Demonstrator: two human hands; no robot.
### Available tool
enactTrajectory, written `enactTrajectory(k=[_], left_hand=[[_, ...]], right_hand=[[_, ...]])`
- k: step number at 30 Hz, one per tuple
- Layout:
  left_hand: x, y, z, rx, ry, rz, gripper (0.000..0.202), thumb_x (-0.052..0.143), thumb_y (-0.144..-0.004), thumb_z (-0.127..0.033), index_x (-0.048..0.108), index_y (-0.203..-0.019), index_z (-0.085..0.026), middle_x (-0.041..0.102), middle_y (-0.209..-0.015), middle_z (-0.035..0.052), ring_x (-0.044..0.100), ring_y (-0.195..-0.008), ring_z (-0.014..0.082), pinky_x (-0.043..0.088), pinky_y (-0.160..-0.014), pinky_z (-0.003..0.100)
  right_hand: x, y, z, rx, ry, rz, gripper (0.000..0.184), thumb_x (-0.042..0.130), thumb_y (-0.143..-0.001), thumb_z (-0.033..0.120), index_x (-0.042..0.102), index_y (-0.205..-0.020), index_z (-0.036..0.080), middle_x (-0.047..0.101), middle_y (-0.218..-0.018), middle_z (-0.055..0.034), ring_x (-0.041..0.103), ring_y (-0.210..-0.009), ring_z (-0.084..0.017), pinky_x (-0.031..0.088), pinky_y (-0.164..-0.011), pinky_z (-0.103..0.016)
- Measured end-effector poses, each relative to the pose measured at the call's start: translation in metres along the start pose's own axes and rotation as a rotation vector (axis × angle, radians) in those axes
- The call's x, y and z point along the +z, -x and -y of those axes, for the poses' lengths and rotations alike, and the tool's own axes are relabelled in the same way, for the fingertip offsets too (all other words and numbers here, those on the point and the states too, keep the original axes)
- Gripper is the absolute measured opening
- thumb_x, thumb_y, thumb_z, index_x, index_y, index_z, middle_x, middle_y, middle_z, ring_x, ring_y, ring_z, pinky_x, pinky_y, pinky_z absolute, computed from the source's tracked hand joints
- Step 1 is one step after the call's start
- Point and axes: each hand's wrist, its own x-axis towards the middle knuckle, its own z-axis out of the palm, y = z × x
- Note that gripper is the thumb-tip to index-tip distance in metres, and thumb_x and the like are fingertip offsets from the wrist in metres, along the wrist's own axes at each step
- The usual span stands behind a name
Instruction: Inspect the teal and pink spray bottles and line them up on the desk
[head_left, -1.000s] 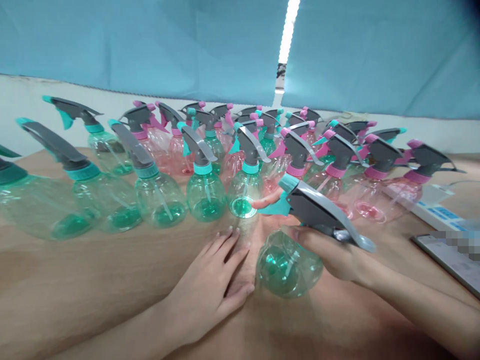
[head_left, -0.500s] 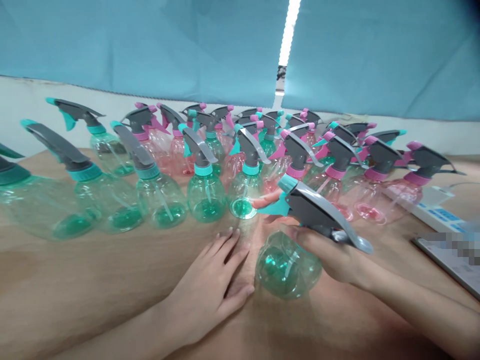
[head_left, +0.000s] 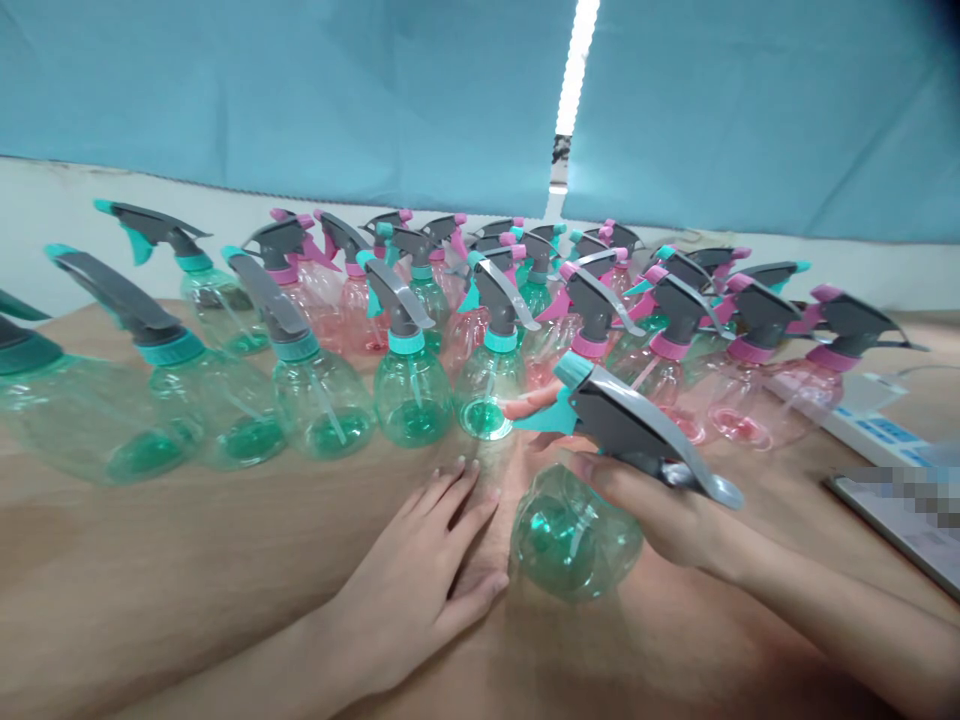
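Observation:
My right hand [head_left: 660, 510] grips a green transparent spray bottle [head_left: 574, 535] by its neck, under the grey trigger head [head_left: 637, 430] with a teal nozzle. The bottle is tilted, its base toward me, just above the wooden table [head_left: 187, 580]. My left hand [head_left: 424, 575] lies flat on the table, fingers stretched out, just left of the bottle and holding nothing. Behind both hands stand several rows of spray bottles: green ones [head_left: 412, 385] on the left and pink ones [head_left: 739, 395] on the right.
A white power strip [head_left: 862, 425] and a flat dark device [head_left: 900, 515] lie at the right edge of the table. A blue curtain [head_left: 300, 90] hangs behind, with a bright gap in it. Large green bottles [head_left: 67, 415] crowd the left side.

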Motion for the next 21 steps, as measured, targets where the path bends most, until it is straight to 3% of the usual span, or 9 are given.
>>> enactTrajectory(k=[12,21], left_hand=[[-0.0017,-0.0013,-0.0007,0.000,0.007,-0.008,0.059,0.047,-0.098,-0.051,0.041,-0.145,-0.017,0.035,-0.154,0.0144,0.032,-0.141,0.0340,0.031,-0.111,0.053],[-0.0029,-0.0023,-0.0018,-0.018,0.007,0.020,0.060,0.047,-0.098,-0.052,0.040,-0.146,-0.017,0.033,-0.155,0.0142,0.031,-0.141,0.0347,0.031,-0.110,0.054]], right_hand=[[0.0002,0.0001,0.0042,0.025,0.043,0.020,0.044,0.047,-0.082,0.016,0.059,-0.123,0.029,0.044,-0.057,0.0043,0.037,-0.046,-0.013,0.038,-0.047,-0.028],[0.0000,-0.0002,0.0012,-0.005,0.053,0.019,0.047,0.046,-0.083,0.016,0.056,-0.127,0.027,0.052,-0.069,0.0019,0.044,-0.053,-0.013,0.043,-0.053,-0.028]])
